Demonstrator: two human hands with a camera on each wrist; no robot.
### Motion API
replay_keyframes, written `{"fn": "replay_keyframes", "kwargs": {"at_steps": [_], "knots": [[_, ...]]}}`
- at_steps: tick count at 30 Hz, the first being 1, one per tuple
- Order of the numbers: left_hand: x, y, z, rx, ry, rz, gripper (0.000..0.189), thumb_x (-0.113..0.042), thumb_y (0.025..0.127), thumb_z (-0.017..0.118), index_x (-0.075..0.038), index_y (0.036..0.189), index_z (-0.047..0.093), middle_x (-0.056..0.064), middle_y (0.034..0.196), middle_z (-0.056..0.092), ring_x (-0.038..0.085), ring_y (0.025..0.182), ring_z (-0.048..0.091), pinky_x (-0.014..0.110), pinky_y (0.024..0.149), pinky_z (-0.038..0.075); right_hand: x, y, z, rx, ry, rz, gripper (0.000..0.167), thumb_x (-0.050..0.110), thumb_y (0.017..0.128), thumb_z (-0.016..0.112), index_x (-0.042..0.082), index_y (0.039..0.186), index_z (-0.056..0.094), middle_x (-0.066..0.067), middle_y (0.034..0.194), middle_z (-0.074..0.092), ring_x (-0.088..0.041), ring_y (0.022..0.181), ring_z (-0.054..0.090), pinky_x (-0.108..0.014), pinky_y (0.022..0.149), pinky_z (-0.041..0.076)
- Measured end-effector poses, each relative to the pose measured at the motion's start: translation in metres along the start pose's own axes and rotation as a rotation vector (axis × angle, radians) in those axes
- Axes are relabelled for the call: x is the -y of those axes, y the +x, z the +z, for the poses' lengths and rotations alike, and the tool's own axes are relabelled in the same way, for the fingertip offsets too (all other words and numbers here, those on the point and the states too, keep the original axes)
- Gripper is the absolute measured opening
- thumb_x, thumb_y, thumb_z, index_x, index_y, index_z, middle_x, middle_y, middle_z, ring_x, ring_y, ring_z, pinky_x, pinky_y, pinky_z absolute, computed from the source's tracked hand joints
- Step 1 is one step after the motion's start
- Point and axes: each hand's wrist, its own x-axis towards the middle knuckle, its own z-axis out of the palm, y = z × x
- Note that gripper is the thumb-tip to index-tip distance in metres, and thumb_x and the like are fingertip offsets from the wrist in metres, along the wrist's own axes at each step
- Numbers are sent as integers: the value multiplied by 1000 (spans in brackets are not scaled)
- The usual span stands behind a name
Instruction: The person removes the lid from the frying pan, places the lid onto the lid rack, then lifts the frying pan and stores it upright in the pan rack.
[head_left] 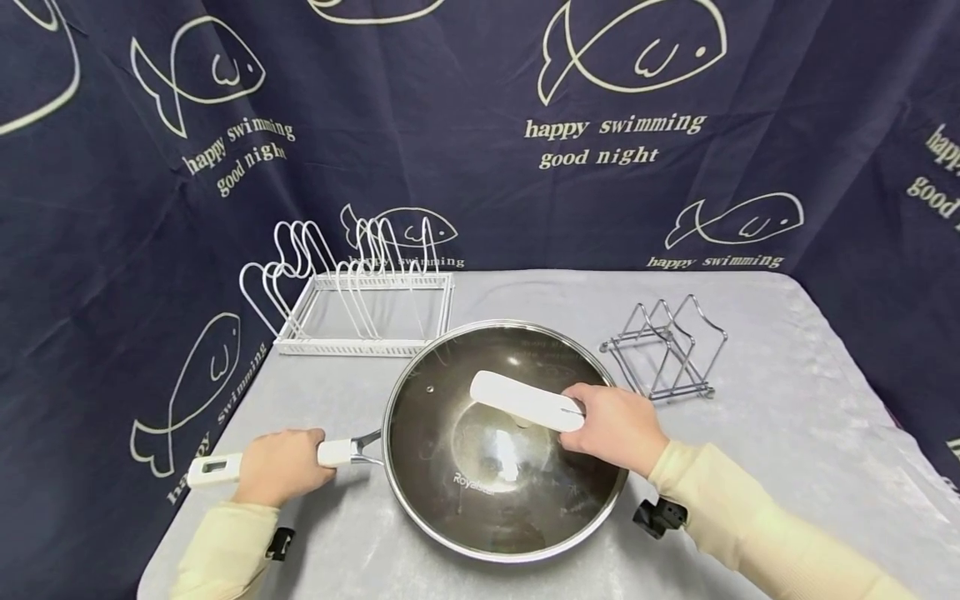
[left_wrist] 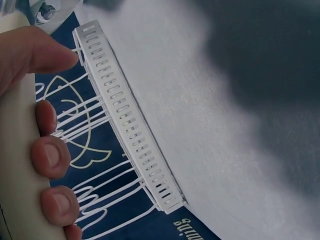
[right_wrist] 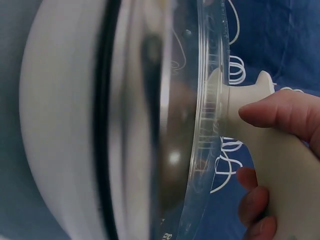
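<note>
A round pan with a white outer wall (right_wrist: 60, 125) is in front of me, covered by a glass lid (head_left: 450, 392) with a metal rim. My left hand (head_left: 283, 465) grips the pan's long cream handle (head_left: 337, 453); in the left wrist view, the thumb and fingers curl round this handle (left_wrist: 17, 150). My right hand (head_left: 618, 425) holds the lid's upright white handle (head_left: 517, 400) near its right end. The right wrist view shows the thumb and curled fingers on that handle (right_wrist: 250, 112), with the lid at the pan's rim.
A white wire dish rack (head_left: 352, 348) with a slotted base stands behind the pan on the left. On the right is a small chrome wire rack (head_left: 667, 358). Both are on the grey-covered table (head_left: 787, 483). A dark blue curtain (head_left: 480, 150) with fish prints hangs behind.
</note>
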Motion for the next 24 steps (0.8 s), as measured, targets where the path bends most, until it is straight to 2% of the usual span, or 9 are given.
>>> {"fn": "replay_keyframes", "kwargs": {"at_steps": [5,11,16,20,24], "knots": [[-1,0,0,-10,4,-8,28,-28,64,68,-19,63,42,-3,53,43,19,46,39,39,43,35,1,-2,2,-24,19,19,40,25,60,74,18,98,69,8,70,62,-14,56,51,-35,46,39],[-2,-1,-2,-12,25,-24,27,-28,64,68,-19,62,43,-2,52,44,20,45,40,40,43,36,5,-5,6,11,51,20,44,25,60,72,16,103,69,9,67,59,-14,53,47,-33,43,37],[-4,-2,-4,-8,13,-26,26,-28,64,68,-18,63,44,-3,53,44,20,46,40,40,43,36,5,-2,4,13,54,13,47,24,59,73,15,104,70,8,69,60,-14,54,48,-33,46,38],[-6,-6,-4,9,3,-46,25,-26,64,68,-18,64,45,-3,53,45,20,47,41,40,43,37,5,1,3,29,75,35,50,24,56,73,16,105,71,8,69,61,-14,56,48,-33,46,39],[-10,-8,-3,-1,9,-49,24,-26,65,68,-18,63,45,-3,52,44,20,45,41,40,42,37,3,2,2,37,86,72,53,24,55,72,16,108,72,7,70,62,-14,57,48,-33,47,39]]}}
